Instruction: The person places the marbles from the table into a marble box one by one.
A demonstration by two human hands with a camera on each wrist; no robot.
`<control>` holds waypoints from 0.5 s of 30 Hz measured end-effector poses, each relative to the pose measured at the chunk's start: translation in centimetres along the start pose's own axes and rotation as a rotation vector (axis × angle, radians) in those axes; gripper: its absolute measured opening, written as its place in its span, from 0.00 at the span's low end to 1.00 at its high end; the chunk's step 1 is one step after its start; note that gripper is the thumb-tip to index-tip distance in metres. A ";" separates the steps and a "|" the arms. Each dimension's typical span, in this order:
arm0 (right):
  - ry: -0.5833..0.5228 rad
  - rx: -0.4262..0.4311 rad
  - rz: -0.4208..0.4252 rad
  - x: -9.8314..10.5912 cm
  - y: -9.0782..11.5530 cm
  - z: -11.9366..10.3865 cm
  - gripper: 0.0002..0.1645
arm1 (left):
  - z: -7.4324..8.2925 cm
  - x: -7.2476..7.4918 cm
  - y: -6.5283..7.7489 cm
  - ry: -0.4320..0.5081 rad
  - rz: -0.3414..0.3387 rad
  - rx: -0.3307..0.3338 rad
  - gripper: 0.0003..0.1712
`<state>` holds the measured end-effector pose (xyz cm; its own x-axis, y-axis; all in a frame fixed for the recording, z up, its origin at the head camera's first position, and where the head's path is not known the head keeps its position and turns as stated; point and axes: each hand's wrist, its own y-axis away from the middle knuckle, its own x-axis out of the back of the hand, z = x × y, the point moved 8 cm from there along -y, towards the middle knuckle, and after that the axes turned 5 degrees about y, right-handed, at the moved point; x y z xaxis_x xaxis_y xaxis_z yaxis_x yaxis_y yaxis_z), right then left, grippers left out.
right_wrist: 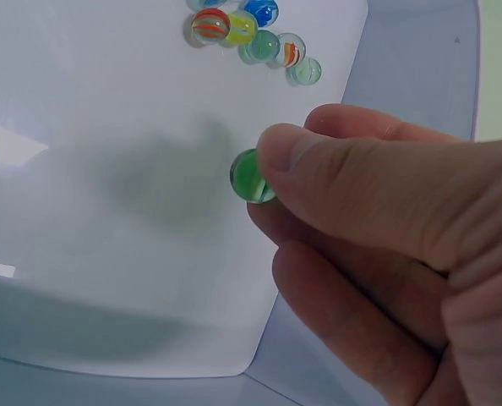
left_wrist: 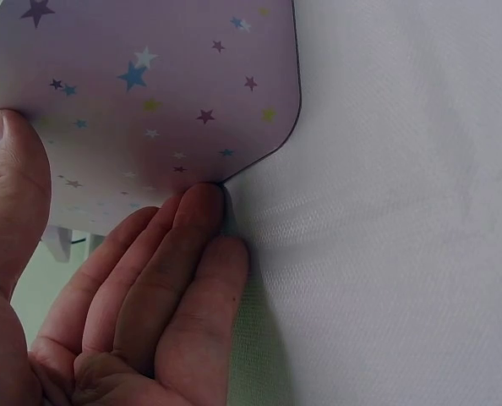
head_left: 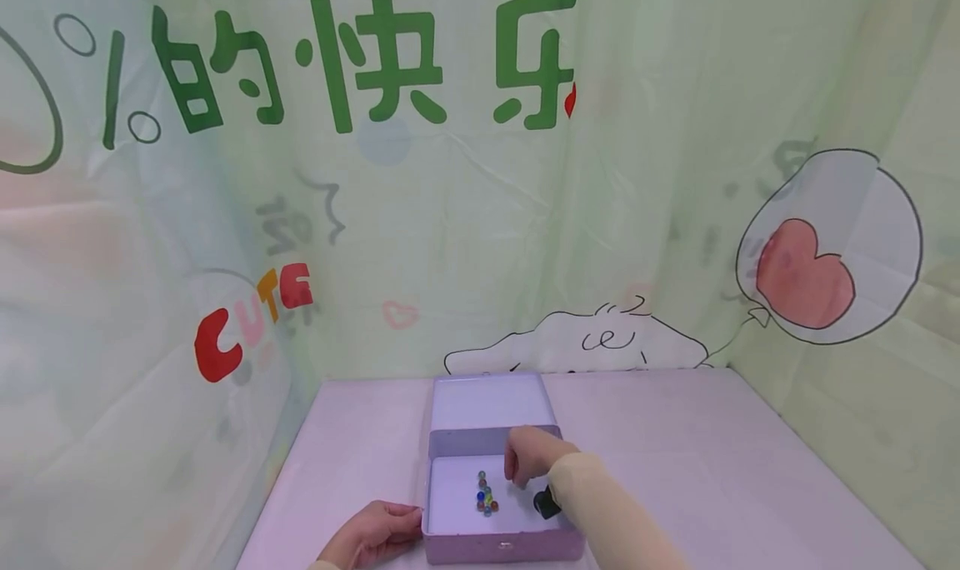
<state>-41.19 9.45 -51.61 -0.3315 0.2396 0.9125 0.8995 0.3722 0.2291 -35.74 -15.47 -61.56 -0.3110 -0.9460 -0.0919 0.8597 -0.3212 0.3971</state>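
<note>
A lidded box (head_left: 504, 547), lilac with small coloured stars on its outside, stands on the table with its lid (head_left: 491, 402) raised at the back. My left hand (head_left: 377, 530) holds the box at its front left corner. The left wrist view shows the thumb at one edge of the starry wall (left_wrist: 150, 110) and the other fingers against the corner. Over the right part of the box's white floor, my right hand (head_left: 531, 455) pinches a green glass marble (right_wrist: 249, 176) between thumb and finger. Several glass marbles (head_left: 487, 500) lie clustered left of that hand.
A pale pink cloth covers the table (head_left: 675, 453) on both sides of the box. Printed curtains (head_left: 480, 245) hang at the back and sides. The box's inner walls (right_wrist: 420, 68) stand close around the right hand.
</note>
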 end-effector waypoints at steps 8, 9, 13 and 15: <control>0.001 0.023 0.008 -0.3 0.2 -0.4 0.11 | -0.2 -0.1 0.3 0.035 -0.001 0.010 0.19; 0.000 0.029 0.010 -0.3 0.2 -0.5 0.11 | -0.2 -0.1 0.2 0.034 0.001 0.013 0.20; -0.012 0.040 0.012 -0.3 0.1 -0.8 0.10 | -0.1 0.1 0.1 0.024 0.005 0.020 0.20; -0.022 0.034 0.012 -0.2 0.1 -0.8 0.10 | -0.1 0.1 0.1 0.021 0.006 0.017 0.20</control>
<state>-40.82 8.68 -51.55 -0.3276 0.2636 0.9073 0.8931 0.3998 0.2064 -35.66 -15.58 -61.58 -0.2973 -0.9486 -0.1088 0.8546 -0.3151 0.4127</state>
